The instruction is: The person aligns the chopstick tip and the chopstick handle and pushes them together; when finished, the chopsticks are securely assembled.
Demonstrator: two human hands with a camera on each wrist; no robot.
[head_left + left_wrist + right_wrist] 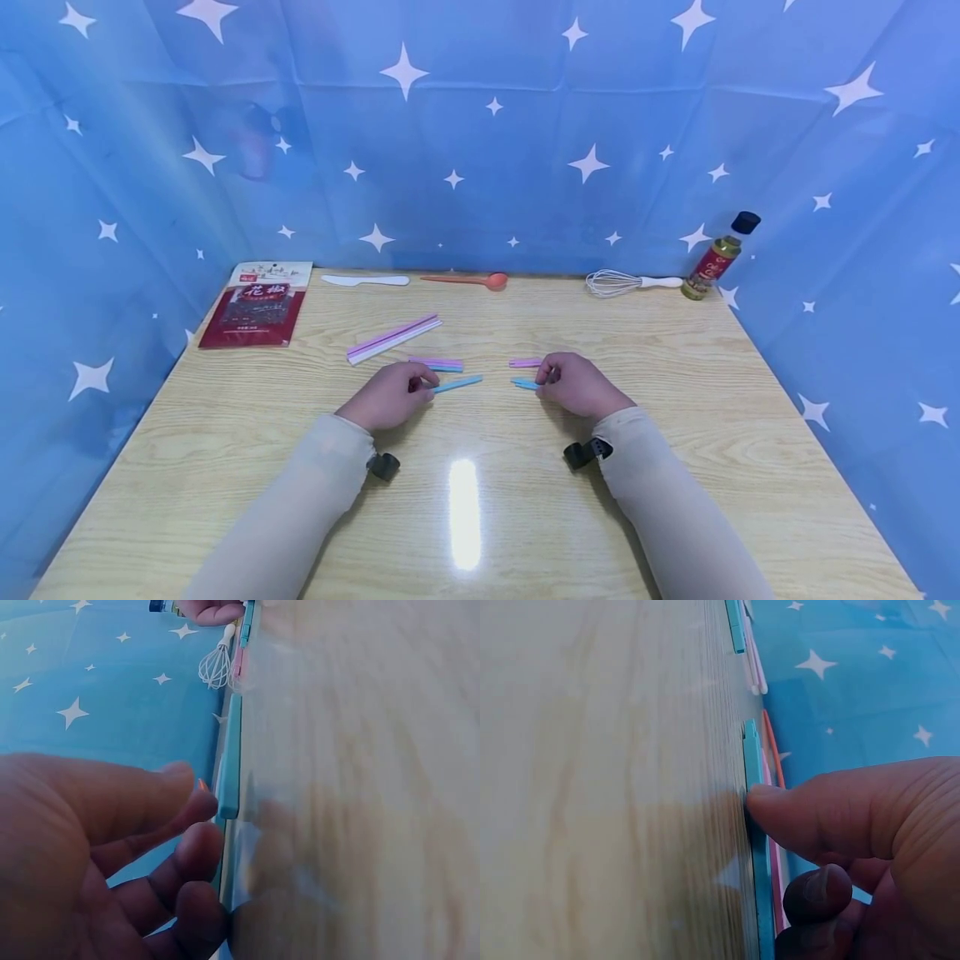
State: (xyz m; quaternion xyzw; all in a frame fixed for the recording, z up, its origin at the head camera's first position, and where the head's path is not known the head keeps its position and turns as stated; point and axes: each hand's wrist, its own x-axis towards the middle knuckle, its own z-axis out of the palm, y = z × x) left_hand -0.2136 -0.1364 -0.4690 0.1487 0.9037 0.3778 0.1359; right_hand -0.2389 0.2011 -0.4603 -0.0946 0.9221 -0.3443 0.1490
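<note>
My left hand [392, 393] hovers low over the table at the near end of a light-blue bag clip [461, 383]. In the left wrist view, the thumb and fingers are bent loosely beside this blue clip [233, 757], whose end is uncovered; no grip on it shows. My right hand [579, 386] pinches another blue bag clip [524, 383], its thumb against the clip's side in the right wrist view [754, 757]. The index finger's contact is hidden. Short pink clips [435, 361] lie beyond the left hand, and more pink clips [525, 363] beyond the right.
Longer pink and white clips [394, 339] lie further left. Along the back are a red seasoning bag [255, 308], a white knife [366, 281], an orange spoon [495, 282], a whisk [613, 283] and an oil bottle [711, 265]. A blue star-printed curtain [480, 167] borders the table [525, 525].
</note>
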